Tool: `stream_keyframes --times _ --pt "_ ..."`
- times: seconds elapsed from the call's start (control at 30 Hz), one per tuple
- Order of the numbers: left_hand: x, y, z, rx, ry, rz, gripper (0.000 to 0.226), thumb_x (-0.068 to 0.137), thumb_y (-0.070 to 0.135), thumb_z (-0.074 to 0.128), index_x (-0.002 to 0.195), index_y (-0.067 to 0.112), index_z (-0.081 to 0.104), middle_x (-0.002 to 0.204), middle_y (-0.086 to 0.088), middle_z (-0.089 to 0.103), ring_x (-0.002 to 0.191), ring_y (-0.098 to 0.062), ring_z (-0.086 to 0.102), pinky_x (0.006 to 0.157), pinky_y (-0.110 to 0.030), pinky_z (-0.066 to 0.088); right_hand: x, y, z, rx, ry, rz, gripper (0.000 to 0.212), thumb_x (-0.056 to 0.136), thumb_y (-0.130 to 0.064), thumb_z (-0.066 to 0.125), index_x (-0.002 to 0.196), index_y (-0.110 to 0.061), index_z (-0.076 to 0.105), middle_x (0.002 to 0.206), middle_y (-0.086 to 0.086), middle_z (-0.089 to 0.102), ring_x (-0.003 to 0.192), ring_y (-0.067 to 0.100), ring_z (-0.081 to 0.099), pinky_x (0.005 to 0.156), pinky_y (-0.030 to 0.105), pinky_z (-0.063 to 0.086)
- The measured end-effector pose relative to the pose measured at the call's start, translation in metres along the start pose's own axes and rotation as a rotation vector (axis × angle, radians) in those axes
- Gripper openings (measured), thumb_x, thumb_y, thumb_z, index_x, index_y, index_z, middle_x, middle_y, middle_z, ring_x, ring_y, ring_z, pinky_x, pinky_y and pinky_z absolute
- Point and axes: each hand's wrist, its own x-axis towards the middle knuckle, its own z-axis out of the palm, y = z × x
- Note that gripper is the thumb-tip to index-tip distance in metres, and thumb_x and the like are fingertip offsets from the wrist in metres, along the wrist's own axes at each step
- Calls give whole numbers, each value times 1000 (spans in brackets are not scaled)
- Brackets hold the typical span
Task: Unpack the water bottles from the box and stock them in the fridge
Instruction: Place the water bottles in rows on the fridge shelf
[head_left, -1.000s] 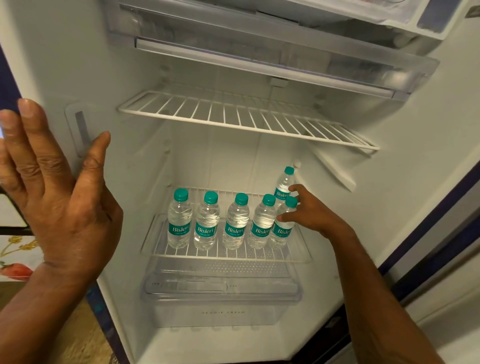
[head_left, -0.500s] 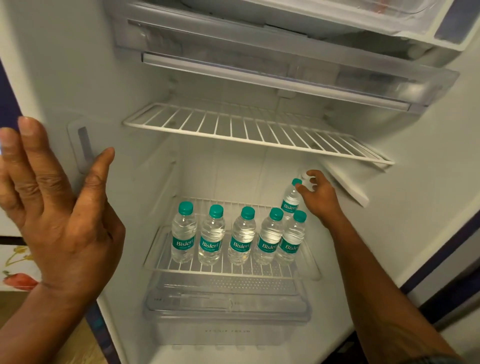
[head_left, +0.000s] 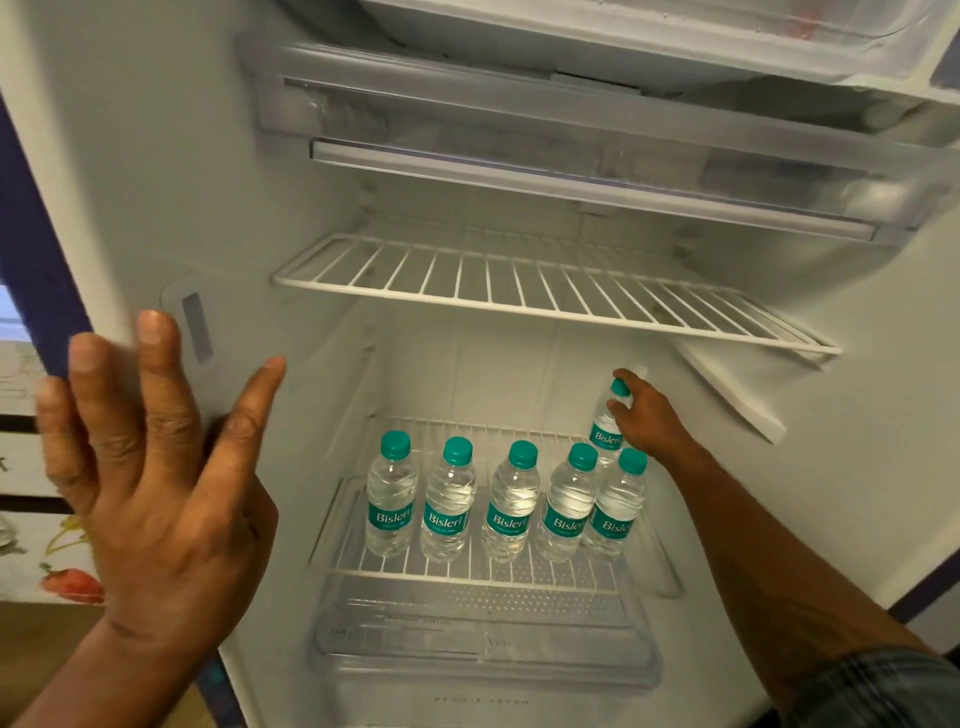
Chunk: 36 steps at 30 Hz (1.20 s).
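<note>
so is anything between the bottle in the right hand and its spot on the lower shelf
Nothing visible does. The right hand grips the bottle behind the front row of five bottles, over the back right of the lower wire shelf. The row hides its base, so whether it already stands there is unclear.

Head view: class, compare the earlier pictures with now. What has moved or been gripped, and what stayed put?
The right hand moved back from the front row's right-end bottle to the rear bottle and now grips its neck. The left hand stayed raised and open; the five front bottles stayed upright on the wire shelf.
</note>
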Motion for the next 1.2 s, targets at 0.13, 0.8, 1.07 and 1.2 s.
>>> stream_keyframes --times 0.13,0.8,1.07,1.2 --pt "6 3 -1 56 101 72 57 105 -7 47 157 17 45 172 -17 4 157 -48 5 103 -81 36 0 4 2 -49 43 -50 47 96 -12 58 141 -17 45 140 13 53 119 32 57 98 39 47" --pt "8 5 2 66 224 106 55 106 -4 49 156 18 45 171 -15 15 160 -33 -3 128 -52 4 -27 14 -3 38 94 -76 27 95 -19 62 118 -7 55 108 11 63 92 23 59 81 30 42" --pt "7 6 0 24 192 101 50 105 -6 47 151 12 53 167 -22 23 160 -33 -5 122 -65 16 -48 6 -18 -9 87 -82 26 92 -11 67 116 -7 59 105 5 59 92 22 57 80 27 41" --pt "7 5 1 -11 175 108 51 104 -8 49 151 11 52 164 -26 29 160 -31 -7 106 -80 34 -60 5 -24 -26 94 -99 18 88 -8 70 105 -8 62 96 6 62 86 22 57 78 26 40"
